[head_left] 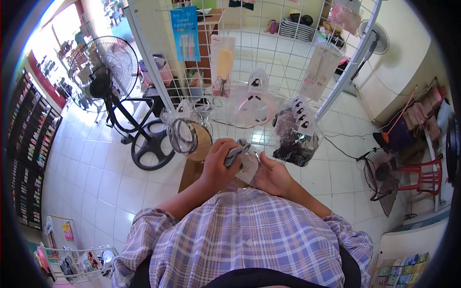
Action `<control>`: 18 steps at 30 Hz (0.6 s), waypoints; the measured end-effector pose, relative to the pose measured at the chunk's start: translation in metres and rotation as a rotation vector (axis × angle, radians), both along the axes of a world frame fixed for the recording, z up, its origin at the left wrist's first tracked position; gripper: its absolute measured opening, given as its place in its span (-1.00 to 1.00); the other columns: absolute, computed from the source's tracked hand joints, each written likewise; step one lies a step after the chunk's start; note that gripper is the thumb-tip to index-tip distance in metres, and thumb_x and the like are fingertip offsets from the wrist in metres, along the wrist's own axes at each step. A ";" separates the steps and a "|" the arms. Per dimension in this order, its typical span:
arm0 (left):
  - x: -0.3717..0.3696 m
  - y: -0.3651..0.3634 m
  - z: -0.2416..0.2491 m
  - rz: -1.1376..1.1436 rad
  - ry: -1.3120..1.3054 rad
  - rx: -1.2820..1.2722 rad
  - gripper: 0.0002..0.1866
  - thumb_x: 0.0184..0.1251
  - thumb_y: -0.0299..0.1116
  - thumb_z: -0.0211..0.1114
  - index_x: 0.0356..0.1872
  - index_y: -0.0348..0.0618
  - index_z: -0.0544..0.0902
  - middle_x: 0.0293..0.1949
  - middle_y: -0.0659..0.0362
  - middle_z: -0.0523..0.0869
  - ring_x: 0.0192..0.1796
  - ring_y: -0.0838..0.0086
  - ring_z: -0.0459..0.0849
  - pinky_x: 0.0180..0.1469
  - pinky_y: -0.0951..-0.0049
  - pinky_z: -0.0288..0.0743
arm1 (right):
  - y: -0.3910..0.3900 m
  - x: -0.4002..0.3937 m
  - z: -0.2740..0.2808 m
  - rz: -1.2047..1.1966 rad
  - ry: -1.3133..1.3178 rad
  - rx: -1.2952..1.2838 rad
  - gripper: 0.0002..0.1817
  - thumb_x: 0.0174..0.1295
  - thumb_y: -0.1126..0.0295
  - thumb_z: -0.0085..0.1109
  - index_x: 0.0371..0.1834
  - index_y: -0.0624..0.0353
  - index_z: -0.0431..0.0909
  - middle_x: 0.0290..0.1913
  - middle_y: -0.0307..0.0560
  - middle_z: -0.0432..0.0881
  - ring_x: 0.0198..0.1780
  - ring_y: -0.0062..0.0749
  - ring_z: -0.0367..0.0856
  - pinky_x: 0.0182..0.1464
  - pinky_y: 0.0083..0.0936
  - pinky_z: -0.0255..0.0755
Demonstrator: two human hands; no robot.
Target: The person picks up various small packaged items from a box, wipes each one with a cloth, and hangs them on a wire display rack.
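My left hand [222, 164] is closed round a grey cloth [236, 152], in front of my chest. Close beside it on the right, my right hand [272, 175] has its fingers closed on the edge of a small clear packet [247, 169] with a pale card in it. The cloth touches or overlaps the top of the packet; the exact contact is too small to tell. Just beyond the hands hang a packaged round headband [257, 109], a bag with dark bands [185, 135] and black packaged items [297, 144].
A white wire grid rack [269, 48] stands ahead with hanging packets. At the left are a black standing fan [103, 72] and a dark display shelf [29, 153]. A red chair [422, 175] and another fan [382, 173] stand at the right. Part of a brown box [191, 173] shows below the rack.
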State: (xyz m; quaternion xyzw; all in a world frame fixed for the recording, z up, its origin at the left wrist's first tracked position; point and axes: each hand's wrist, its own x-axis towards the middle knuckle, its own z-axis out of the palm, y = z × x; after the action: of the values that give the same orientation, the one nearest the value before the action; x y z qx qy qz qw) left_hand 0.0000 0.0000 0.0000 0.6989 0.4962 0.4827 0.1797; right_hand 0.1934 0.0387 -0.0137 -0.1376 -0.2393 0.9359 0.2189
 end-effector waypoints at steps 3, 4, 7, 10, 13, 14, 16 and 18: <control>-0.003 0.002 0.020 -0.067 -0.037 0.085 -0.53 -0.01 -0.54 0.36 0.04 -0.11 0.62 0.04 0.01 0.58 0.08 0.09 0.56 0.15 0.18 0.43 | 0.005 -0.016 -0.008 -0.035 0.071 -0.042 -0.38 0.49 -0.05 -0.43 0.43 0.14 0.08 0.39 -0.08 0.24 0.41 -0.14 0.21 0.39 0.06 0.09; 0.002 0.001 0.025 -0.121 0.092 0.168 -0.51 -0.03 -0.56 0.35 0.05 -0.11 0.62 0.03 0.02 0.59 0.07 0.09 0.57 0.13 0.19 0.44 | 0.005 -0.014 -0.007 -0.048 0.173 -0.077 -0.38 0.49 -0.04 -0.44 0.43 0.16 0.09 0.37 -0.07 0.27 0.39 -0.15 0.24 0.39 0.03 0.11; 0.003 0.001 0.022 -0.174 0.210 0.253 -0.47 -0.09 -0.59 0.34 0.06 -0.11 0.62 0.01 0.05 0.62 0.03 0.08 0.59 0.13 0.21 0.46 | -0.001 -0.015 0.025 -0.170 0.172 -0.054 -0.39 0.50 -0.02 -0.46 0.44 0.17 0.10 0.35 -0.04 0.30 0.37 -0.16 0.27 0.38 -0.09 0.15; -0.009 -0.002 0.015 -0.221 0.198 0.214 -0.51 -0.04 -0.58 0.33 0.05 -0.12 0.63 0.03 0.02 0.61 0.08 0.10 0.58 0.16 0.20 0.45 | 0.003 -0.005 0.032 -0.286 0.247 -0.093 -0.39 0.51 0.03 -0.46 0.47 0.21 0.05 0.40 -0.02 0.25 0.39 -0.13 0.25 0.40 -0.17 0.13; -0.017 0.006 -0.023 -0.103 -0.001 0.007 -0.51 0.11 -0.59 0.27 0.14 -0.10 0.55 0.03 0.07 0.60 0.06 0.17 0.61 0.14 0.25 0.49 | 0.007 0.006 0.033 -0.317 0.252 0.073 -0.37 0.50 0.03 -0.43 0.47 0.26 0.02 0.41 0.00 0.24 0.38 -0.13 0.27 0.39 -0.17 0.16; -0.017 0.010 -0.034 -0.157 -0.692 -0.368 -0.57 0.22 -0.54 0.23 0.16 -0.12 0.53 0.02 0.08 0.62 0.05 0.23 0.62 0.13 0.30 0.50 | 0.004 0.001 0.036 -0.424 0.216 0.040 -0.36 0.49 0.01 -0.38 0.44 0.27 0.08 0.39 0.05 0.28 0.37 -0.13 0.30 0.35 -0.20 0.21; -0.013 0.012 -0.038 -0.192 -1.380 -0.759 -0.62 0.33 -0.50 0.19 0.17 -0.14 0.51 0.01 0.09 0.63 0.04 0.29 0.64 0.12 0.34 0.51 | 0.004 -0.005 0.027 -0.460 0.108 0.184 -0.38 0.50 0.01 -0.37 0.40 0.27 0.13 0.34 0.06 0.36 0.27 -0.17 0.41 0.25 -0.26 0.32; 0.000 0.013 -0.040 -0.304 -1.707 -0.845 -0.72 0.42 -0.39 0.11 0.11 -0.16 0.50 -0.01 0.14 0.65 -0.05 0.35 0.69 -0.01 0.32 0.60 | 0.003 -0.013 0.019 -0.517 -0.126 0.330 -0.45 0.51 0.03 -0.34 0.29 0.27 0.25 0.15 0.03 0.52 0.02 -0.31 0.59 0.01 -0.43 0.48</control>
State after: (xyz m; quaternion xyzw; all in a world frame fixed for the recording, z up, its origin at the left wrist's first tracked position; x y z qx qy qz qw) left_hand 0.0001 0.0133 -0.0405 0.0470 0.2354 0.5816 0.7773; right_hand 0.1808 0.0415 0.0050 -0.2142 -0.3580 0.7874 0.4538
